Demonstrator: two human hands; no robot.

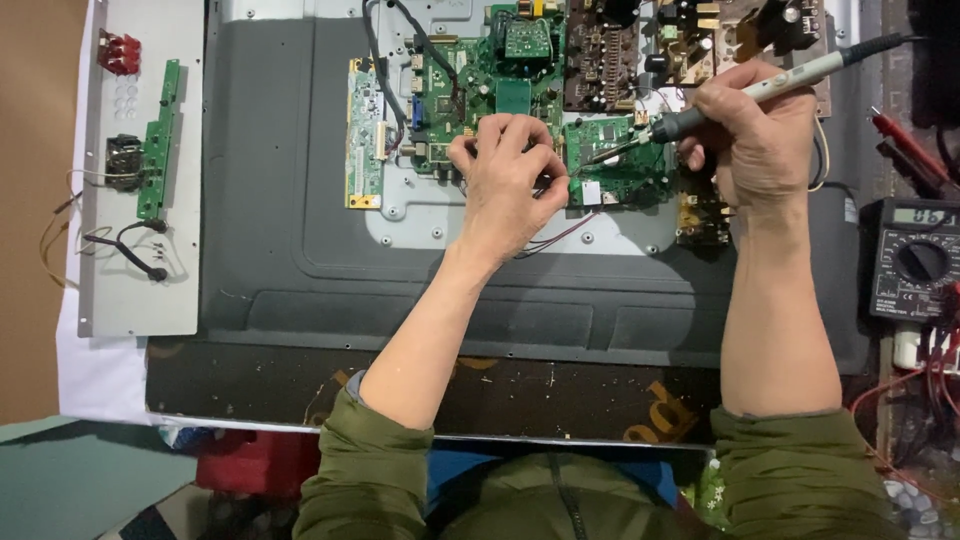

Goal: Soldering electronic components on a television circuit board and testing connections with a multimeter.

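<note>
My right hand grips a soldering iron with a pale handle and dark tip section. Its tip rests on a small green circuit board inside the open back of a flat television. My left hand is curled beside that board, fingertips pinched at its left edge; what it pinches is hidden, though thin red wires run out from under it. A larger green main board lies just above my left hand.
A black multimeter with red probes sits at the right edge. A grey removed panel with a narrow green board strip and loose wires lies at the left. Brown power boards fill the top right.
</note>
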